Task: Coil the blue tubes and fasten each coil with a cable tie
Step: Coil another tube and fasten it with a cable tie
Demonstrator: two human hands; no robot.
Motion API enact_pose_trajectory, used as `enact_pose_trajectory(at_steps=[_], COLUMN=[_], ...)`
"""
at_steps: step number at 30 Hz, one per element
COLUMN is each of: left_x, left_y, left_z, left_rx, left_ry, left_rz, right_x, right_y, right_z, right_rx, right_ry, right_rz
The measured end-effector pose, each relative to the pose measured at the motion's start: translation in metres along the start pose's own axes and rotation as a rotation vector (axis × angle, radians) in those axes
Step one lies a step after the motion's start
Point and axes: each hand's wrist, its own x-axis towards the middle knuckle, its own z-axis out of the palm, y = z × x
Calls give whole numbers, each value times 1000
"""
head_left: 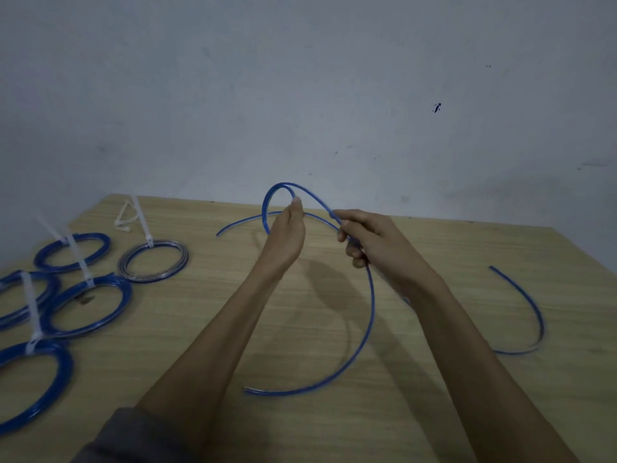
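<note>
Both hands are raised above the table [434, 379], close together and well above its wood surface, working one blue tube [370, 305]. Left hand [287, 235] is seen from the back, fingers bunched and pointing away, closed around the tube where a small loop begins; how firmly it squeezes cannot be told, since the fingertips are hidden behind the hand. That loop arches up beyond the hand and comes down toward the right. Right hand [370, 242] is curled, thumb and forefinger pinching the tube just where it descends from the loop, the other fingers folded under against it.

From the right hand the tube sweeps down in a wide arc and ends loose near the left forearm, just over the table. Another stretch runs behind the hands, its free end pointing left over the far part of the table. A further blue length [531, 309] curves on the table to the right of the right forearm; whether it is part of the same tube is hidden by the arm.

At the left side lie finished coils [90, 305], four blue and one greyish coil [153, 262], each bound with a white tie [78, 255]. One spare tie [125, 217] lies near the far left corner. Motion blur softens the coils nearest the edge.
</note>
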Motion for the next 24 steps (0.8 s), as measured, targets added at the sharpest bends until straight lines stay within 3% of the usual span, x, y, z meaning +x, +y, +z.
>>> enact_pose_trajectory(at_steps=[2, 11, 16, 24], left_x=[3, 10, 6, -9], left_y=[4, 29, 46, 74], left_z=[-1, -12, -36, -50], left_rx=[-162, -818, -1069, -1282], left_ry=[-15, -9, -185, -399], left_rz=[-36, -159, -181, -115], right_x=[-2, -11, -20, -10], right_y=[-2, -10, -25, -22], right_z=[10, 22, 6, -7], right_rx=[77, -64, -85, -543], right_ry=[-70, -183, -345, -133], right_rz=[11, -13, -21, -300])
